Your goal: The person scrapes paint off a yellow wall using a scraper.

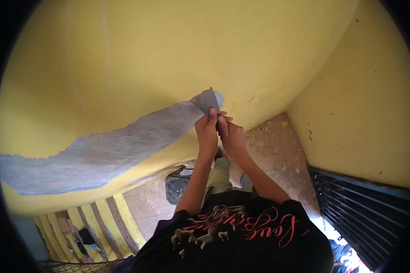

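A putty knife [206, 101] with a flat grey blade lies against the yellow wall [168, 54], at the right end of a long bare grey strip [123, 152] where the paint is gone. My left hand [206, 132] is closed on its handle, the thumb stretched up onto the base of the blade. Close beside it, my right hand [232, 136] is also closed around the handle, with some fingertips showing past it. The handle itself is mostly hidden by both hands.
Brown floor [273, 145] with pale flecks lies below, beside the wall corner. A dark object [175, 189] stands near my legs. Yellow-and-brown steps [102, 225] are at lower left, with small items on them. A dark barred metal gate [360, 214] is at lower right.
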The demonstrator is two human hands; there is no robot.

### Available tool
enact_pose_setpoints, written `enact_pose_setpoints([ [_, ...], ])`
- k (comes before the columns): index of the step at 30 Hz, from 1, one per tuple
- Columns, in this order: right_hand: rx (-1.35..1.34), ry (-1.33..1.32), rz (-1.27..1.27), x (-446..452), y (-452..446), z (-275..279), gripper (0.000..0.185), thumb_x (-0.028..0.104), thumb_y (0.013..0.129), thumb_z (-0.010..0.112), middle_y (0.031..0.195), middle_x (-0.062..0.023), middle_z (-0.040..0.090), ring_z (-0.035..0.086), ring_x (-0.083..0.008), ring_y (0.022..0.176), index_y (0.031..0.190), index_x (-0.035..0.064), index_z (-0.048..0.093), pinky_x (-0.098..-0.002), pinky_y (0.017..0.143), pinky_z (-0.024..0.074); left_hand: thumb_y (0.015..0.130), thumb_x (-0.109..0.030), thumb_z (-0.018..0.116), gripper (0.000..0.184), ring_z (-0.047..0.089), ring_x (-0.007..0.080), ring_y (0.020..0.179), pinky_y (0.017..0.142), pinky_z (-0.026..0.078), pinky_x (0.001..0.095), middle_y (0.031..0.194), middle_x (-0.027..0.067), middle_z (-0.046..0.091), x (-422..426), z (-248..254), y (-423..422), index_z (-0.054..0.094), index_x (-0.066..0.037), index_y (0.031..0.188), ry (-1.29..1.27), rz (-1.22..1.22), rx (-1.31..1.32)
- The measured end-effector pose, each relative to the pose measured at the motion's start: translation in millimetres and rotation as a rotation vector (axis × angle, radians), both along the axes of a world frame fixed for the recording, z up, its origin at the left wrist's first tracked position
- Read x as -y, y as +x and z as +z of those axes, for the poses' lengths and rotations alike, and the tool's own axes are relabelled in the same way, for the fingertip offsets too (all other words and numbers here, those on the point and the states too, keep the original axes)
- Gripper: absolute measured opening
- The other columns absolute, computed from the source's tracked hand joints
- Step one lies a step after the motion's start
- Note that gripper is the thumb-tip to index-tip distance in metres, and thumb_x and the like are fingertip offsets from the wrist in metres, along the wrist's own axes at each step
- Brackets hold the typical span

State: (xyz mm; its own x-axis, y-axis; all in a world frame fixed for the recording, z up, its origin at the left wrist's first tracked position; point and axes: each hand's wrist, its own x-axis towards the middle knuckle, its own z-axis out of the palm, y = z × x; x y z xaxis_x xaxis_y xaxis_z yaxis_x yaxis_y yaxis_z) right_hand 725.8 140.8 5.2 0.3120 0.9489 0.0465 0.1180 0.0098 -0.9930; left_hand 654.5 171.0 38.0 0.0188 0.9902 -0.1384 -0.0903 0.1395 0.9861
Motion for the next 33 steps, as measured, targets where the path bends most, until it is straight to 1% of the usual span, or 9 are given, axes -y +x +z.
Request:
enact_pose_setpoints([
  [3,0.015,-0.090,0.085,0,5,-5,0.049,0.038,0.098,0.040,0.060,-0.0155,0.059,0.061,-0.0325,0.056,0.079,-0.0017,0.062,-0.0401,0.052,0.0457,0.095,-0.038,0.049,0.044,0.058,0.0117,0.062,0.055,0.043,0.0238,0.075,0.0107,0.068,-1,-23,-5,0.063,0.003,0.087,-0.049,-0.020,0.016],
  [7,0.037,-0.008,-0.019,-8,-8,-11,0.055,0.041,0.099,0.035,0.055,-0.0100,0.054,0.056,-0.0220,0.051,0.074,-0.0015,0.058,-0.0339,0.049,0.0422,0.094,-0.041,0.050,0.045,0.062,0.0146,0.067,0.062,0.048,0.0254,0.076,0.0115,0.068,-4,-5,-1,0.062,0.002,0.090,0.014,0.022,-0.022],
  [10,0.030,-0.041,0.020,0,1,7,0.055,0.041,0.099,0.035,0.056,-0.0112,0.055,0.057,-0.0242,0.051,0.074,-0.0015,0.059,-0.0360,0.050,0.0426,0.094,-0.041,0.051,0.045,0.063,0.0148,0.068,0.062,0.048,0.0256,0.076,0.0110,0.068,2,4,-7,0.062,0.002,0.090,-0.071,-0.063,-0.010],
  [11,0.045,-0.073,0.045,0,5,6,0.055,0.041,0.099,0.035,0.056,-0.0113,0.055,0.057,-0.0241,0.051,0.074,-0.0016,0.059,-0.0360,0.050,0.0427,0.097,-0.031,0.049,0.039,0.058,0.0106,0.058,0.050,0.041,0.0233,0.074,0.0109,0.068,3,9,-2,0.064,0.004,0.086,-0.038,-0.017,0.000],
  [16,0.072,-0.014,-0.025,-7,6,-6,0.055,0.040,0.099,0.036,0.055,-0.0109,0.054,0.055,-0.0223,0.049,0.072,-0.0021,0.058,-0.0346,0.048,0.0421,0.095,-0.037,0.050,0.042,0.062,0.0141,0.067,0.059,0.046,0.0257,0.078,0.0117,0.068,-9,-10,5,0.062,0.003,0.093,-0.116,-0.022,-0.012],
  [18,0.071,0.000,0.025,-1,6,6,0.055,0.041,0.098,0.038,0.057,-0.0145,0.059,0.060,-0.0318,0.053,0.073,-0.0025,0.060,-0.0392,0.050,0.0466,0.096,-0.033,0.049,0.040,0.056,0.0104,0.055,0.047,0.038,0.0232,0.075,0.0111,0.069,-1,6,4,0.064,0.003,0.086,-0.048,0.005,0.051],
  [26,0.113,0.068,-0.048,-4,0,1,0.054,0.040,0.099,0.036,0.053,-0.0096,0.051,0.052,-0.0218,0.047,0.072,-0.0023,0.056,-0.0339,0.047,0.0410,0.095,-0.034,0.051,0.040,0.054,0.0086,0.053,0.045,0.036,0.0226,0.073,0.0102,0.068,-4,-3,6,0.064,0.003,0.086,-0.056,0.095,0.063],
  [29,-0.032,0.008,0.069,0,3,2,0.052,0.039,0.099,0.038,0.054,-0.0102,0.052,0.052,-0.0202,0.048,0.075,-0.0026,0.058,-0.0340,0.047,0.0401,0.096,-0.029,0.049,0.039,0.061,0.0145,0.060,0.051,0.045,0.0258,0.073,0.0136,0.068,-2,1,-4,0.063,0.006,0.087,-0.053,-0.011,0.038],
  [33,0.068,-0.062,0.025,2,-1,-8,0.054,0.037,0.099,0.039,0.057,-0.0152,0.058,0.060,-0.0302,0.052,0.071,-0.0032,0.060,-0.0388,0.049,0.0451,0.096,-0.028,0.049,0.039,0.063,0.0167,0.063,0.056,0.048,0.0267,0.073,0.0153,0.068,1,-2,3,0.063,0.007,0.087,-0.103,0.031,0.056],
])
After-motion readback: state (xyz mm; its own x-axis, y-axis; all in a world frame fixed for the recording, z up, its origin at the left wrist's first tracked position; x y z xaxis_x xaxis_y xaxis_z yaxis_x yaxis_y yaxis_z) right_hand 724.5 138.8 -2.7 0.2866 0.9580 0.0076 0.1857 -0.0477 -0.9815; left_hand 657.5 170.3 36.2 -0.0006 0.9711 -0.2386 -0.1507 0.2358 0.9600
